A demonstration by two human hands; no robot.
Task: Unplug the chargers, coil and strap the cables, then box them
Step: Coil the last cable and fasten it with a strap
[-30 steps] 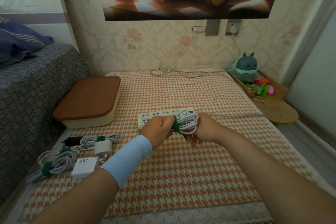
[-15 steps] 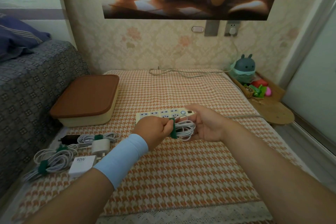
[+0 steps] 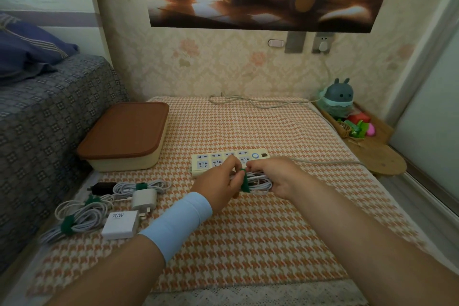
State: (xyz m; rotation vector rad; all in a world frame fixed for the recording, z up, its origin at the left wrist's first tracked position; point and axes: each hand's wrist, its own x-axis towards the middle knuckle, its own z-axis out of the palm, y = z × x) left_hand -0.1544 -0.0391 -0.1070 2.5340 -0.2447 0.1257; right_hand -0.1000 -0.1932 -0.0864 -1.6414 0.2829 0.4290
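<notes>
Fingers: the left fingers (image 3: 233, 164) pinch the top end of a green strap (image 3: 245, 182), thumb and forefinger pressed together; the right fingers (image 3: 274, 189) are curled round a coiled white cable (image 3: 261, 183), the thumb tip close to the same end of the strap.
Cable: held between both hands just above the checked cloth (image 3: 248, 236), with the strap wrapped round its left end.
In the way: the power strip (image 3: 215, 161) lies right behind the hands, which cover its near edge; no plug shows in the sockets that can be seen. Its grey cord (image 3: 323, 162) runs off to the right.
Left of the hands: a 90W charger (image 3: 120, 224), a small white charger (image 3: 144, 199) and a black charger (image 3: 103, 187) lie close together, with two strapped cable bundles, one (image 3: 82, 218) beside the 90W charger and one (image 3: 141, 185) just behind the small white charger.
Box: cream with a brown lid on (image 3: 124, 136), further back on the left, against the grey patterned cover (image 3: 49, 112).
Right edge: a round toy figure (image 3: 339, 95) and small coloured things on a wooden shelf (image 3: 382, 159).
Left hand (image 3: 218, 182): knuckles up, a pale blue wristband (image 3: 178, 221) on the forearm.
Right hand (image 3: 277, 176): back up, turned inward to face the left.
</notes>
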